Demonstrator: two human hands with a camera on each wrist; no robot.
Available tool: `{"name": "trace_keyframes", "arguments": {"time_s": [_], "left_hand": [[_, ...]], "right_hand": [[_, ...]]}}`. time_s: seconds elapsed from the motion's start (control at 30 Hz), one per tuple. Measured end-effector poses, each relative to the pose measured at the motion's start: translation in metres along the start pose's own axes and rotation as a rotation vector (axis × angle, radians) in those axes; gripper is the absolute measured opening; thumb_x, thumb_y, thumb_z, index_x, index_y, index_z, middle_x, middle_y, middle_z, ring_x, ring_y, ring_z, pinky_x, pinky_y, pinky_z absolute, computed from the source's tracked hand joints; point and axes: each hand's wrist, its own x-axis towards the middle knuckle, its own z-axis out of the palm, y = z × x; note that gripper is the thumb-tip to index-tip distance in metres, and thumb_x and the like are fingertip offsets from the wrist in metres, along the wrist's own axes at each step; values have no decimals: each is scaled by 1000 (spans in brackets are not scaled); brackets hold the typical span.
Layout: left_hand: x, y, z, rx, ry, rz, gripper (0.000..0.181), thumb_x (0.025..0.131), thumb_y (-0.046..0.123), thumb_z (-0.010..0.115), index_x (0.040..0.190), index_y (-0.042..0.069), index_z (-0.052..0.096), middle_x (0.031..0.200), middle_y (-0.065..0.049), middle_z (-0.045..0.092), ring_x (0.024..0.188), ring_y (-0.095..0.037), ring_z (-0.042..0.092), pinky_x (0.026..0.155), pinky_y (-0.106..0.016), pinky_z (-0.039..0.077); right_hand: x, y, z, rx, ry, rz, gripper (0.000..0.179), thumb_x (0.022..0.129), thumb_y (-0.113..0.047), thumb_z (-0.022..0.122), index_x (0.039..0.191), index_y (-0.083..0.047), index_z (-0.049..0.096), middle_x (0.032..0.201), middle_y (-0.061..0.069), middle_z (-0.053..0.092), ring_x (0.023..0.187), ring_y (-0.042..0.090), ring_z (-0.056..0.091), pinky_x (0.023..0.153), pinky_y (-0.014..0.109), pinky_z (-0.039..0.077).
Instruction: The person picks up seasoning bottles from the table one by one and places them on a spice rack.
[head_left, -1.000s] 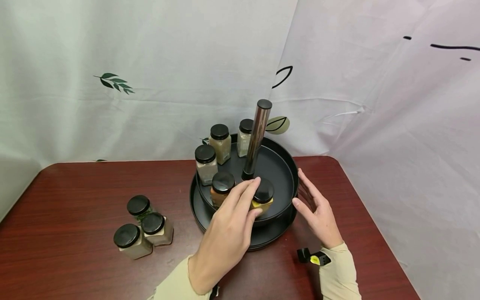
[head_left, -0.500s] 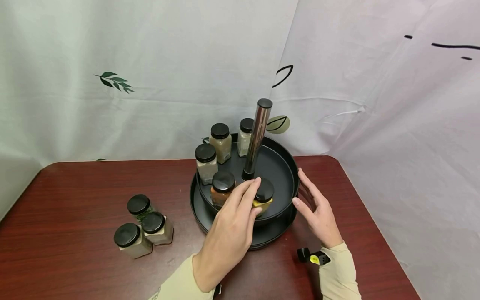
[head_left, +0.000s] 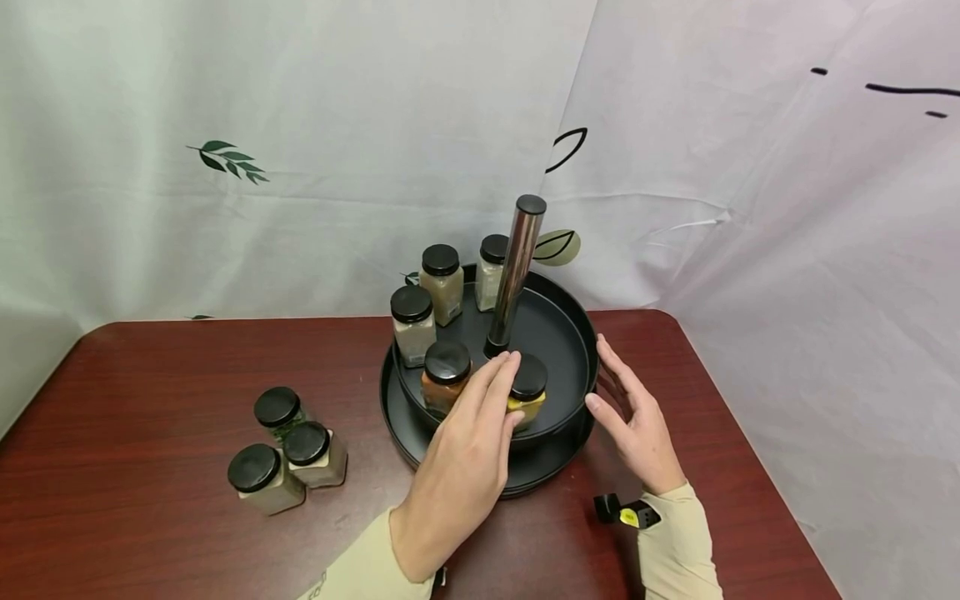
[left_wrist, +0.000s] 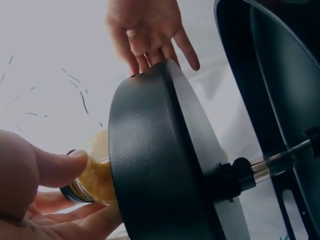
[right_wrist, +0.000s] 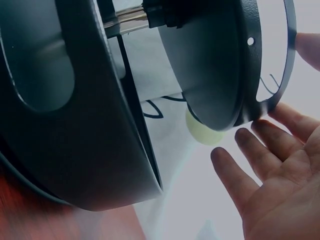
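A two-tier black turntable rack stands on the table, with a metal post rising from its middle. My left hand pinches a square spice jar with yellow contents in the upper tray's front part. In the left wrist view, the thumb lies on one side of the yellow jar and fingers on the other. Beside that hand sits a jar of orange-brown spice. My right hand, fingers spread and loosely extended, touches the upper tray's right outer wall; the right wrist view shows fingertips against its slotted rim.
Three more black-lidded jars stand in the upper tray: a pale one at left, a tan one behind, a whitish one by the post. Three jars cluster on the table at left. White curtains hang behind.
My left wrist has shifted very slightly to the right. The right hand, the rack and the jars look unchanged.
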Motion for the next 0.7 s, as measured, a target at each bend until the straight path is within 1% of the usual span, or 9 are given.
{"name": "trace_keyframes", "arguments": {"time_s": [0.1,0.23,0.33,0.4,0.47,0.57,0.63,0.7], "left_hand": [[0,1,0,36,10,15,58,97,4,65,150,-1,42,152,-19,43,138,-27,46,104,-37,48],[-2,2,-3,83,24,39,62,93,3,70,149,-1,43,155,-20,39,140,-29,45,98,-37,53],[-3,4,-9,92,25,57,64,91,2,72,149,1,45,156,-18,38,140,-29,45,96,-38,54],[-4,6,-14,83,28,71,60,91,3,72,146,2,49,155,-17,40,138,-28,46,96,-38,54],[-5,7,-21,64,32,83,53,92,3,70,142,3,54,153,-15,42,137,-27,48,95,-38,54],[-7,7,-30,32,66,97,39,97,7,64,136,4,60,150,-13,47,132,-27,52,94,-37,54],[-10,7,-37,7,98,89,31,102,12,58,132,5,64,147,-12,51,124,-25,57,91,-33,55],[-12,6,-42,-10,148,86,30,105,17,54,128,4,67,142,-13,55,118,-25,61,92,-31,54]], "right_hand": [[0,0,0,-2,-1,0,67,96,10,58,156,-10,36,162,14,30,145,22,37,113,24,36],[0,-1,1,-2,5,6,66,97,9,57,156,-10,37,162,13,31,144,25,38,112,25,37],[0,0,1,-13,17,6,63,98,8,56,155,-10,38,161,11,32,143,23,41,111,25,39],[0,1,1,-36,28,2,61,99,7,55,155,-10,40,161,10,34,141,21,43,110,24,39],[1,2,1,-58,37,-4,58,100,6,53,154,-9,41,160,9,35,141,18,44,110,23,40],[1,3,1,-77,48,-6,54,101,5,51,153,-8,43,160,9,37,140,14,44,110,22,39],[1,3,1,-69,51,1,52,102,5,50,152,-8,43,159,9,37,139,13,45,110,22,39],[1,3,2,-49,55,10,51,102,5,51,151,-7,44,160,9,37,140,14,44,110,23,39]]}}
